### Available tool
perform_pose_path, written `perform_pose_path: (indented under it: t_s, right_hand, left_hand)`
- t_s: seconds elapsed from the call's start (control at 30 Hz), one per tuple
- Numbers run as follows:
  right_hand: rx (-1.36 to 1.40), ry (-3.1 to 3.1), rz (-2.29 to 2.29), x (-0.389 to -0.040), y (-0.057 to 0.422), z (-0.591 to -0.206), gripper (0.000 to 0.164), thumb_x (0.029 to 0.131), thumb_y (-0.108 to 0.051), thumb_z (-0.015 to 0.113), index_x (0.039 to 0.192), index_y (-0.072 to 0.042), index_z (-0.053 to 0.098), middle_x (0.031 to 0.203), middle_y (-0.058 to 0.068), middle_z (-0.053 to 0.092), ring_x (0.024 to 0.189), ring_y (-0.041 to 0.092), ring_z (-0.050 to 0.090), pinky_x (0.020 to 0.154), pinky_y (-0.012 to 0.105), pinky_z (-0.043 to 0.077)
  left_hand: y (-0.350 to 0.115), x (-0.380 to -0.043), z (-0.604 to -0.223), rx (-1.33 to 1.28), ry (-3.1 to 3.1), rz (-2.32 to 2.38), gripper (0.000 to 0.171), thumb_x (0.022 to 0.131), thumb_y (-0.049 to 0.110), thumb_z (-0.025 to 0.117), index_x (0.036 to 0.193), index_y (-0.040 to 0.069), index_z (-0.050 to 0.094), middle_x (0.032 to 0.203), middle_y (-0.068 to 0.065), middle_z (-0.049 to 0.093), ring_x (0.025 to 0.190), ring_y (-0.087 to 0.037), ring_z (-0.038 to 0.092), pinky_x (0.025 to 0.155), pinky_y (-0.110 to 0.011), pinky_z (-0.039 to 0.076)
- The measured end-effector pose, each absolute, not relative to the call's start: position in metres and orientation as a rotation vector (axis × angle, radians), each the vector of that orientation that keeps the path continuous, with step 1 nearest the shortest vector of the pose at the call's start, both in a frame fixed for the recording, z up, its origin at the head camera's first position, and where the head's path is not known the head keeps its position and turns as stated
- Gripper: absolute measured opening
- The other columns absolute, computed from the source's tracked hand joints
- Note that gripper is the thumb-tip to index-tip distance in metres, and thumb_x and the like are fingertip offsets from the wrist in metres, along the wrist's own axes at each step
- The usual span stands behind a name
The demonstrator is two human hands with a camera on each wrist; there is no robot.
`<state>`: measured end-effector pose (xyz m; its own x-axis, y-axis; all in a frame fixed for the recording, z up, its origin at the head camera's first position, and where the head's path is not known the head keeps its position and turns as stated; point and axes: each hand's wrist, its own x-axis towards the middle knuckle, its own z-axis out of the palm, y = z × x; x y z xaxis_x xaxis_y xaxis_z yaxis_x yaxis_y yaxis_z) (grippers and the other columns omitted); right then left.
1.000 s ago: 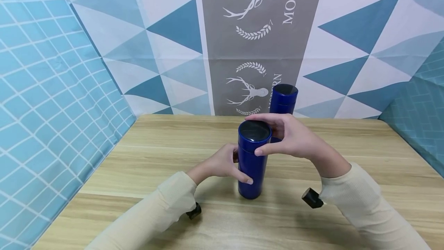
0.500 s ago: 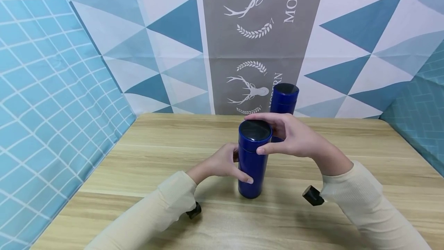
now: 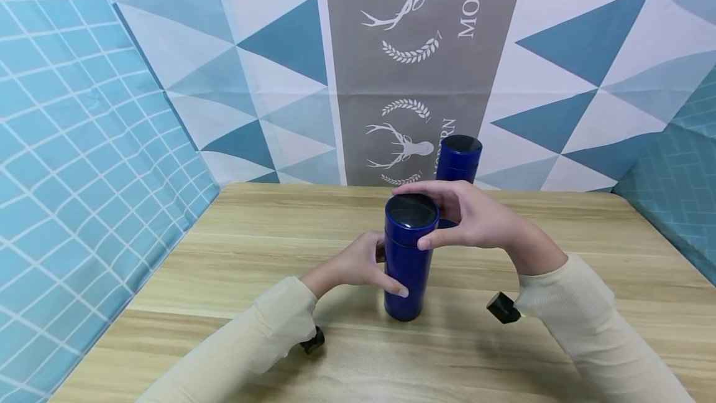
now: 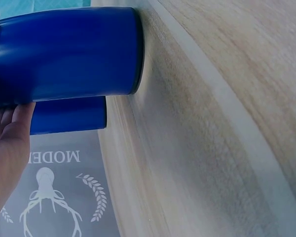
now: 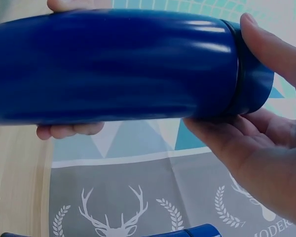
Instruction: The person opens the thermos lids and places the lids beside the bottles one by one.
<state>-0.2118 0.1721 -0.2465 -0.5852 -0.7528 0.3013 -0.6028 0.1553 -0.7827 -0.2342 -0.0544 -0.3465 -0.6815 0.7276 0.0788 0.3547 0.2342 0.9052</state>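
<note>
A dark blue thermos flask (image 3: pixel 404 263) stands upright on the wooden table, its lid (image 3: pixel 411 211) glossy black on top. My left hand (image 3: pixel 358 263) holds the lower body, thumb across the front and fingers round the far side. Up at the lid my right hand (image 3: pixel 475 219) grips the rim between thumb and fingers. In the right wrist view a thin dark seam separates the lid (image 5: pixel 256 81) from the body (image 5: pixel 113 64), with the right thumb and fingers on the lid. The flask's base (image 4: pixel 135 52) touches the table in the left wrist view.
A second blue flask (image 3: pixel 460 157) stands behind, partly hidden by my right hand. The wooden table (image 3: pixel 268 222) meets a patterned cloth backdrop (image 3: pixel 285 48) at the back. Tile-patterned cloth (image 3: pixel 73 173) lines the left side. Black wrist-worn devices (image 3: pixel 503 308) sit under the cuffs.
My right thumb has slid slightly rightward along the lid's rim, and the right wrist has risen slightly. The left hand and the flask have stayed in place.
</note>
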Motion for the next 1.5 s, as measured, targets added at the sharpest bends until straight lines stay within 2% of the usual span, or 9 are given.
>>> perform_pose_path:
  t_s: [0.23, 0.53, 0.83, 1.0, 1.07, 1.1, 1.3, 1.33, 1.5]
  right_hand:
    - [-1.384, 2.238, -1.383, -0.215, 0.174, -0.246, 0.064, 0.083, -0.005, 0.073, 0.139, 0.002, 0.043, 0.133, 0.026, 0.055, 0.121, 0.032, 0.059, 0.101, 0.035, 0.051]
    - [-1.42, 2.143, -1.362, -0.227, 0.176, -0.246, 0.068, 0.079, -0.001, 0.075, 0.139, -0.002, 0.044, 0.138, 0.018, 0.054, 0.124, 0.036, 0.056, 0.102, 0.04, 0.05]
    - [-1.336, 2.002, -1.507, -0.237, 0.177, -0.261, 0.074, 0.075, 0.001, 0.078, 0.139, 0.006, 0.041, 0.136, 0.023, 0.054, 0.123, 0.033, 0.057, 0.101, 0.04, 0.051]
    - [-1.373, 1.953, -1.621, -0.229, 0.176, -0.269, 0.08, 0.078, 0.0, 0.075, 0.146, 0.001, 0.032, 0.144, 0.01, 0.05, 0.131, 0.031, 0.051, 0.105, 0.037, 0.048]
    - [-1.368, 1.979, -1.686, -0.224, 0.174, -0.271, 0.084, 0.077, -0.001, 0.077, 0.147, 0.001, 0.031, 0.144, 0.003, 0.051, 0.132, 0.024, 0.051, 0.107, 0.032, 0.046]
    - [-1.361, 2.021, -1.713, -0.221, 0.173, -0.271, 0.085, 0.076, -0.001, 0.078, 0.147, 0.001, 0.031, 0.144, 0.005, 0.051, 0.132, 0.023, 0.051, 0.107, 0.031, 0.046]
    - [-1.026, 2.415, -1.785, -0.193, 0.158, -0.269, 0.083, 0.072, -0.005, 0.083, 0.144, -0.008, 0.041, 0.143, 0.012, 0.052, 0.127, 0.03, 0.055, 0.102, 0.03, 0.05]
    - [-0.961, 2.466, -1.79, -0.189, 0.154, -0.268, 0.083, 0.071, -0.006, 0.083, 0.143, -0.011, 0.043, 0.142, 0.008, 0.053, 0.126, 0.031, 0.055, 0.102, 0.03, 0.05]
    - [-0.766, 2.619, -1.804, -0.174, 0.142, -0.268, 0.075, 0.07, -0.012, 0.085, 0.136, -0.012, 0.051, 0.131, 0.01, 0.061, 0.115, 0.029, 0.063, 0.094, 0.026, 0.054]
  left_hand:
    - [-0.054, -0.234, -0.344, 0.999, 2.165, 1.422, 0.06, 0.066, 0.004, 0.085, 0.12, 0.004, 0.06, 0.115, -0.014, 0.069, 0.096, -0.006, 0.065, 0.09, -0.023, 0.053]
    - [-0.054, -0.234, -0.346, 1.01, 2.171, 1.417, 0.06, 0.066, 0.004, 0.085, 0.12, 0.004, 0.06, 0.115, -0.014, 0.07, 0.095, -0.005, 0.065, 0.09, -0.023, 0.053]
    - [-0.052, -0.232, -0.348, 1.002, 2.146, 1.429, 0.058, 0.066, 0.003, 0.084, 0.12, 0.002, 0.06, 0.116, -0.016, 0.069, 0.096, -0.005, 0.065, 0.09, -0.022, 0.054]
    - [-0.053, -0.233, -0.346, 1.011, 2.172, 1.421, 0.059, 0.065, 0.003, 0.085, 0.119, 0.003, 0.06, 0.114, -0.015, 0.07, 0.093, -0.004, 0.066, 0.089, -0.022, 0.054]
    - [-0.053, -0.233, -0.346, 1.019, 2.165, 1.425, 0.059, 0.065, 0.002, 0.085, 0.119, 0.002, 0.06, 0.114, -0.016, 0.07, 0.094, -0.004, 0.066, 0.089, -0.022, 0.054]
    - [-0.053, -0.233, -0.346, 1.022, 2.164, 1.425, 0.059, 0.065, 0.002, 0.085, 0.119, 0.002, 0.06, 0.114, -0.016, 0.069, 0.094, -0.004, 0.066, 0.09, -0.022, 0.054]
    - [-0.053, -0.234, -0.345, 1.032, 2.15, 1.428, 0.061, 0.064, 0.001, 0.085, 0.12, 0.003, 0.06, 0.116, -0.015, 0.069, 0.095, -0.004, 0.066, 0.09, -0.022, 0.054]
    - [-0.053, -0.234, -0.345, 1.034, 2.146, 1.431, 0.061, 0.064, 0.001, 0.085, 0.12, 0.003, 0.06, 0.116, -0.015, 0.069, 0.096, -0.004, 0.066, 0.09, -0.023, 0.054]
    - [-0.055, -0.235, -0.348, 1.046, 2.112, 1.453, 0.063, 0.064, 0.0, 0.084, 0.122, 0.003, 0.059, 0.119, -0.016, 0.068, 0.1, -0.007, 0.066, 0.093, -0.024, 0.054]
